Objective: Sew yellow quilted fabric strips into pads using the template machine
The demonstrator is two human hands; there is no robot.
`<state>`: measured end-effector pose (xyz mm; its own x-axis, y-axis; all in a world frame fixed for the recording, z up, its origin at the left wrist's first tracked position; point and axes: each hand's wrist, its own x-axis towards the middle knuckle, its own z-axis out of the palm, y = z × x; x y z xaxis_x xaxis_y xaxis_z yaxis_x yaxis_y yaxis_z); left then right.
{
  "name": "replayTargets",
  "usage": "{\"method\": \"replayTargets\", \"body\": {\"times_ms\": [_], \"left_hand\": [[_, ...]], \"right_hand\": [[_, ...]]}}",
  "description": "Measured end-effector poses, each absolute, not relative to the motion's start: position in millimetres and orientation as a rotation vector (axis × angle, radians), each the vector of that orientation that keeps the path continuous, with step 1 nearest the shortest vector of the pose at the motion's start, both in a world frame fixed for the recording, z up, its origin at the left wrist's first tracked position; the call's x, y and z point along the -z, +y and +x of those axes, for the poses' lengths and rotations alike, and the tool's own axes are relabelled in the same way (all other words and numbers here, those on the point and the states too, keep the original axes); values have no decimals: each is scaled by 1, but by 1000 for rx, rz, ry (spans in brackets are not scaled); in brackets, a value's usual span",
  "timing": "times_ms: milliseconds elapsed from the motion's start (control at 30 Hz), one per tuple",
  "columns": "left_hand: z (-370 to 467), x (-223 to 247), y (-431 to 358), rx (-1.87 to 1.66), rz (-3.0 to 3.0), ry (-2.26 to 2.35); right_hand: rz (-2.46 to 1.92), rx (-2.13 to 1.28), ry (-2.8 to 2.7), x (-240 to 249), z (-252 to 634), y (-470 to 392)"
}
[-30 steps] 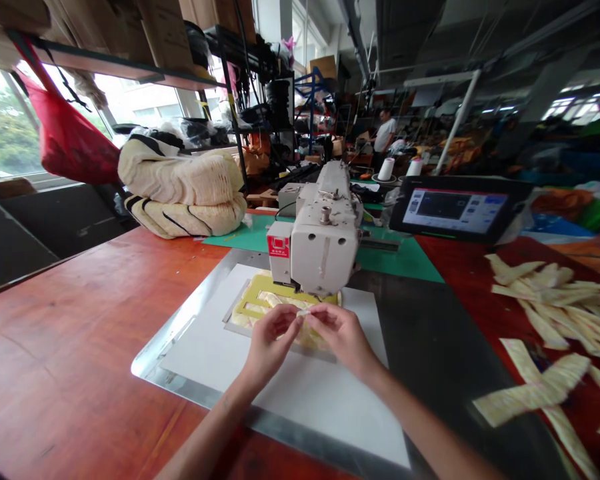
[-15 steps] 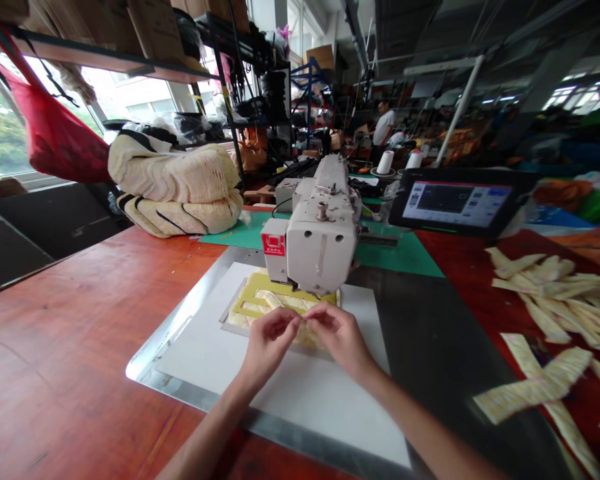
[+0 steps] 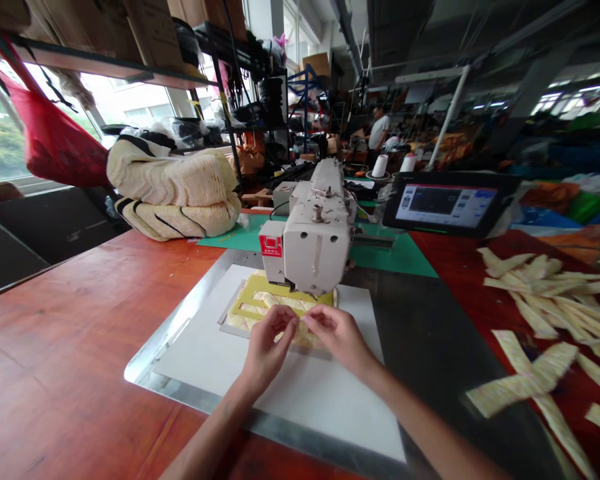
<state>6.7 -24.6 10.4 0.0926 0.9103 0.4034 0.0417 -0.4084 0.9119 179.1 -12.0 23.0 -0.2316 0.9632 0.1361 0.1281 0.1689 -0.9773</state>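
Under the head of a white sewing machine [image 3: 316, 250] lies a yellow slotted template [image 3: 275, 287], with pale quilted fabric showing in its slots and along its edges. Over the template's near side, my left hand [image 3: 270, 337] is closed in a pinch, thumb against fingertips. My right hand [image 3: 337, 330] faces it in a similar pinch, the two sets of fingertips almost meeting. Whatever sits between them is too small to make out. A pale fabric strip [image 3: 270, 300] lies on the template just beyond my fingers. Beneath it all is a white sheet [image 3: 200, 353].
Loose fabric strips [image 3: 555, 287] lie scattered on the right of the red table [image 3: 70, 333]. A control screen [image 3: 445, 203] stands behind them. Bundled cream fabric [image 3: 175, 190] is stacked at back left. A person [image 3: 379, 130] stands far behind, near thread cones [image 3: 380, 167].
My fingertips have parted slightly, and both hands stay over the template's near side. The whole view has shifted a little.
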Motion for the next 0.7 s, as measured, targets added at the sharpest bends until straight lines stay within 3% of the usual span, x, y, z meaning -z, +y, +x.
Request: {"method": "replayTargets", "body": {"times_ms": [467, 700], "left_hand": [[9, -12, -24, -1361, 1407, 1078], [17, -11, -30, -1429, 1835, 1119]], "right_hand": [[-1127, -902, -1620, -16, 174, -19], [-1160, -1098, -1794, -32, 204, -5]]}}
